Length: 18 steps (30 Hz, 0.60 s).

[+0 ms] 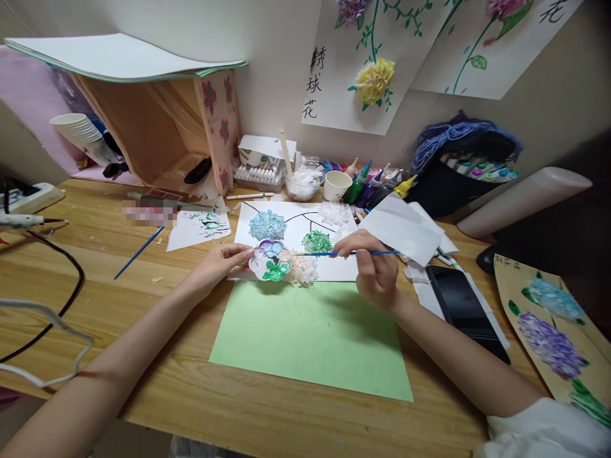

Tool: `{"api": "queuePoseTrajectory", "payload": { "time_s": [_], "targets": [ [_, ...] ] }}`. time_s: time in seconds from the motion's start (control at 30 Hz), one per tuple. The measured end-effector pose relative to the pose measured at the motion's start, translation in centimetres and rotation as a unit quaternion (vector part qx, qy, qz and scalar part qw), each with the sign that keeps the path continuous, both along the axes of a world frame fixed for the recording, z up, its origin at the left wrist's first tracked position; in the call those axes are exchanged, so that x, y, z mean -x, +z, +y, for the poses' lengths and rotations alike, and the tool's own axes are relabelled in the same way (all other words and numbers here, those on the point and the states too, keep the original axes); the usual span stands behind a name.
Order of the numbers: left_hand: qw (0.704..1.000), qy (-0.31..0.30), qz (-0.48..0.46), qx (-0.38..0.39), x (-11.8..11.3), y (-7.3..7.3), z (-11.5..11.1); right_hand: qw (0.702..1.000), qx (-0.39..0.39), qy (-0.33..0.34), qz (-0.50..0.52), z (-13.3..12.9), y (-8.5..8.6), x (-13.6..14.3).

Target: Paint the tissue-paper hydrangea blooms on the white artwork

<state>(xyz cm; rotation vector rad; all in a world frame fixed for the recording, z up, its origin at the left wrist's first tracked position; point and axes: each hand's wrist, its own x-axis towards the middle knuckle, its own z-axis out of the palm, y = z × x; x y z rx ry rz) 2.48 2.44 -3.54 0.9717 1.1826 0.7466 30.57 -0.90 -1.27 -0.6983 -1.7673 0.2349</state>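
Note:
My left hand [231,262] grips the rim of a small flower-shaped paint palette [260,267] with purple, green and peach paint in its wells. In my right hand [370,264] is a thin blue paintbrush [324,254], its tip at the palette's right side. Beneath lies a white sheet [243,219] with drawn dark stems and raised ruffled flower heads: a blue one [267,225], a green one [316,242], a white one [334,215] and a pale peach one [304,270], partly covered by the palette. A green sheet [310,337] lies nearer to me.
A second blue brush [138,252] and a paint-smeared paper [198,229] lie at left. Behind stand a paper cup [337,186], a bowl of white scraps [303,183] and several paint bottles [358,184]. A black phone [465,312] rests at right; a cable [71,267] curls at left.

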Motion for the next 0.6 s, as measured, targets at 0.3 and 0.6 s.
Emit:
{"api": "queuePoseTrajectory", "payload": {
  "time_s": [0.3, 0.6],
  "targets": [
    [1.000, 0.007, 0.014, -0.005, 0.1, -0.3, 0.1, 0.998, 0.018, -0.036, 0.055, 0.7, -0.4, -0.7],
    [1.000, 0.000, 0.013, -0.006, 0.1, 0.0, 0.0, 0.999, 0.007, -0.035, -0.038, 0.6, -0.8, -0.7]
  ]
}}
